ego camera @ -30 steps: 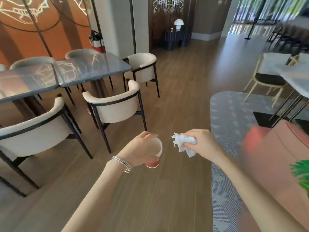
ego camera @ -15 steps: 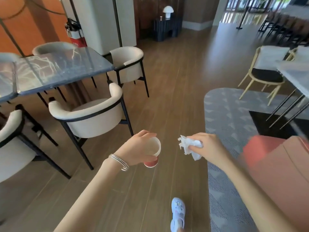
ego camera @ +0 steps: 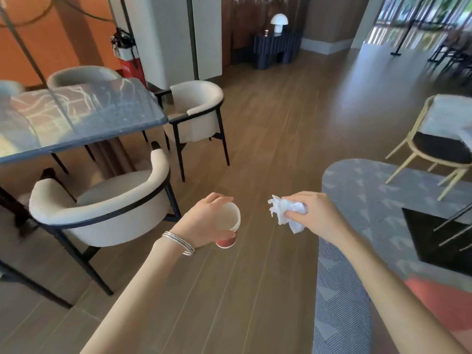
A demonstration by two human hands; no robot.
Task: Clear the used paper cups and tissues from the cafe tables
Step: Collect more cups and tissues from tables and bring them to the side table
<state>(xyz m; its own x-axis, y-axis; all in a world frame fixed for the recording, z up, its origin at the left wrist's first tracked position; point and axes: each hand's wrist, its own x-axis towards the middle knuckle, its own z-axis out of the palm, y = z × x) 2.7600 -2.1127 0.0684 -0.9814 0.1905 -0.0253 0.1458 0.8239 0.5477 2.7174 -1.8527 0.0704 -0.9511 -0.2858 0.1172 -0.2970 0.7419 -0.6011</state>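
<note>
Now both hands carry litter above the wood floor (ego camera: 268,123).
The left hand (ego camera: 201,223) grips a red cup (ego camera: 227,221) round its side; the mouth shows a pale inside, and whether anything is in it cannot be told. The right hand (ego camera: 319,215) pinches a crumpled white tissue (ego camera: 286,210), near the cup but apart from it. A cream chair (ego camera: 102,208) and a glossy table (ego camera: 76,118) stand to the left, and a grey rug (ego camera: 357,200) lies to the right.
</note>
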